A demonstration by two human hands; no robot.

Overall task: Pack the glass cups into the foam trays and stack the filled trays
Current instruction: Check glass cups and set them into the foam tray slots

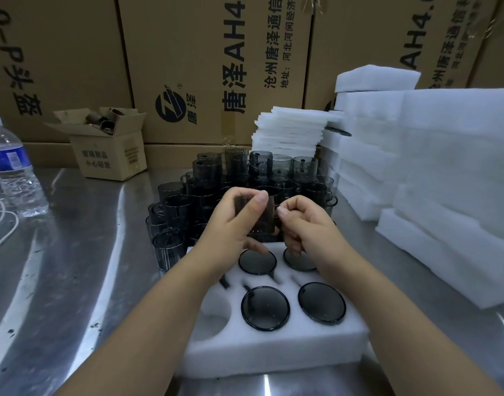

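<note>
Our left hand [230, 224] grips a smoky glass cup [262, 221] just above the foam tray [273, 350], fingers curled round it. Our right hand [305, 224] pinches at its side, though the fingertips hide exactly what.

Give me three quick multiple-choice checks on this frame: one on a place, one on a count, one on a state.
1. Where on the table does the water bottle stand?
A) far left
B) far right
C) centre front

2. How many cups visibly sit in the foam tray?
A) two
B) four
C) six

3. What state is the tray's near-left pocket in?
A) holds a cup
B) empty
C) stuffed with paper

Key:
1 A: the bottle stands on the steel at the far left.
2 B: four dark rims show in the pockets. The left hand hides the far-left pocket.
3 B: only bare white foam shows inside it. The left hand and the right hand hold the next glass cup above the tray.
</note>
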